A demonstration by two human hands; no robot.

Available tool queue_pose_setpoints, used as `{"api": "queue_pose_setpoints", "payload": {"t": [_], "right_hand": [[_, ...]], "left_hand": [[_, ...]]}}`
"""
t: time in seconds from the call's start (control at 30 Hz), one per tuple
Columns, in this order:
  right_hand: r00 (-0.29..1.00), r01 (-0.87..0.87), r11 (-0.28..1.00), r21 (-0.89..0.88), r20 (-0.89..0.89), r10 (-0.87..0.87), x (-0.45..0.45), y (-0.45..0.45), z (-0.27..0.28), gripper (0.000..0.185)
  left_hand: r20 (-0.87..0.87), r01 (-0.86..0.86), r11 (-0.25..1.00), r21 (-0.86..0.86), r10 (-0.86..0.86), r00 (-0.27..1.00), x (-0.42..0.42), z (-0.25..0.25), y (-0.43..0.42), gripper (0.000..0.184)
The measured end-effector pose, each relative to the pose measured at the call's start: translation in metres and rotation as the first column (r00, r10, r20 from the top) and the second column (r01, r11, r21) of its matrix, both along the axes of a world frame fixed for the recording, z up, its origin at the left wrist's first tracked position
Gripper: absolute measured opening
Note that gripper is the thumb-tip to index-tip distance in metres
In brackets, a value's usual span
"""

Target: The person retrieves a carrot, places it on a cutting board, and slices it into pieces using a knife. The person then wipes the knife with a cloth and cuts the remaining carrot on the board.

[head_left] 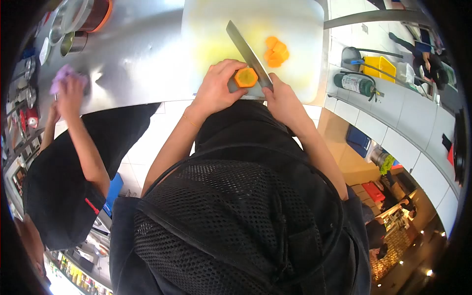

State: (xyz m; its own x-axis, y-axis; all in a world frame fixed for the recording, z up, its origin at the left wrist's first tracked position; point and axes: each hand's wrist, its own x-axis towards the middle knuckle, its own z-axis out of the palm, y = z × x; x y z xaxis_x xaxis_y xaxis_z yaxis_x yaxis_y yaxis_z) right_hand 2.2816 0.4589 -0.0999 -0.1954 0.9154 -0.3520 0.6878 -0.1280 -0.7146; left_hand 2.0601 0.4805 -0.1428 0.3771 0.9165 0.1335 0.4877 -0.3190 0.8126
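Note:
On the white cutting board (211, 22), near its front edge, a piece of carrot (246, 77) with a flat-sided cut face sits between the thumb and fingers of my left hand (219, 84). My right hand (283, 98) is closed around the handle of a kitchen knife (246, 49). The blade points away and to the left, just right of the carrot; whether it touches is unclear. Several orange carrot slices (276, 51) lie in a small heap right of the blade. Yellow stains mark the board.
The steel counter (142, 54) runs left of the board. There a co-worker's hand (71, 91) presses a purple cloth (66, 78). Metal pots (73, 43) stand at the back left. A green cylinder (354, 84) and a yellow bin (379, 68) are at the right.

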Motion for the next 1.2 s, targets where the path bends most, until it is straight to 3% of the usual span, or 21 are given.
{"api": "queue_pose_setpoints", "payload": {"t": [0.1,0.17,0.27,0.47,0.63,1.2], "right_hand": [[1.000,-0.009,1.000,-0.013,0.006,0.009,0.001,0.001,-0.001,0.023],[1.000,-0.008,1.000,-0.019,-0.002,0.008,0.005,0.001,0.004,0.023],[0.991,-0.056,0.996,-0.066,0.118,0.064,0.012,-0.012,0.022,0.028],[0.995,-0.034,0.995,-0.093,0.089,0.042,0.031,-0.036,0.033,0.030],[0.998,-0.008,0.995,-0.097,0.053,0.013,0.030,-0.039,0.058,0.026],[0.997,-0.010,0.997,-0.078,0.071,0.016,0.022,-0.040,0.064,0.024]], "left_hand": [[-0.017,0.026,1.000,0.015,-0.025,1.000,-0.002,-0.004,0.000,0.054],[0.047,-0.035,0.989,-0.142,0.043,0.998,-0.002,-0.001,-0.001,0.054],[0.073,-0.041,0.989,-0.141,0.052,0.996,-0.002,0.001,0.001,0.055],[-0.003,-0.036,0.998,-0.048,0.036,0.999,0.003,0.000,0.004,0.053],[-0.049,-0.027,0.995,-0.092,0.023,0.999,0.003,0.000,0.006,0.055],[-0.030,-0.050,0.994,-0.100,0.048,0.998,0.003,-0.002,0.004,0.055]]}}
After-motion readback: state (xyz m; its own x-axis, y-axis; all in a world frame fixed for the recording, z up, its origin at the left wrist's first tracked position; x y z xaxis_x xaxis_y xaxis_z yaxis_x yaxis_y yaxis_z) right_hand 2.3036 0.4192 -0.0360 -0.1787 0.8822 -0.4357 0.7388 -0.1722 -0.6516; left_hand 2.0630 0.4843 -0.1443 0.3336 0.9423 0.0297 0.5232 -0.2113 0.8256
